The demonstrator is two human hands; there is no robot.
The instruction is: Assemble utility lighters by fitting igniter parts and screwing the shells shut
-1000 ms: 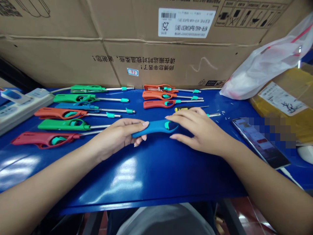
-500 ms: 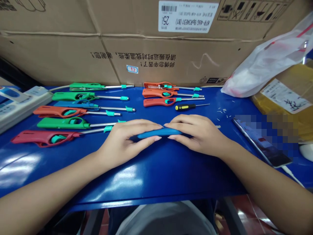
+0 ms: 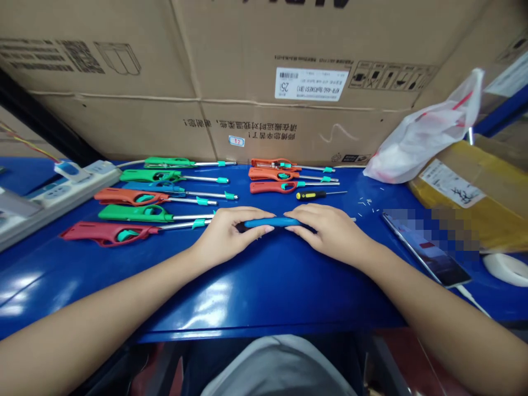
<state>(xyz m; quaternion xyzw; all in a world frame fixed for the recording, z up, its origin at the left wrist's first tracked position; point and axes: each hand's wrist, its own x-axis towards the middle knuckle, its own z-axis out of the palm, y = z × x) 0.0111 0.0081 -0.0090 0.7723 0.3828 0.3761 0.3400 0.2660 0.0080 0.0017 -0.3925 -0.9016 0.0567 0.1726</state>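
Note:
A blue long-nosed lighter (image 3: 270, 222) lies on the blue table (image 3: 264, 286) between both hands. My left hand (image 3: 229, 234) grips its left end, fingers curled over the handle. My right hand (image 3: 325, 230) covers its right part, fingers pressed down on it. To the left lie several lighters in a column, green (image 3: 136, 213), orange (image 3: 127, 196) and red (image 3: 105, 233) among them. Behind the hands, three orange-red lighters (image 3: 274, 175) lie side by side. A small screwdriver with a black and yellow handle (image 3: 311, 194) lies just beyond my right hand.
A large cardboard box (image 3: 247, 82) walls off the back of the table. A white power strip (image 3: 53, 190) sits at the left. A phone (image 3: 424, 250), a white plastic bag (image 3: 421, 137), a yellow parcel (image 3: 466, 192) and a tape roll (image 3: 507, 268) lie at the right. Tiny metal pins (image 3: 365, 202) are scattered nearby.
The blue lighter was turned from flat, teal trigger showing, onto its edge. Both hands closed over it. The camera tilted up, showing more of the box.

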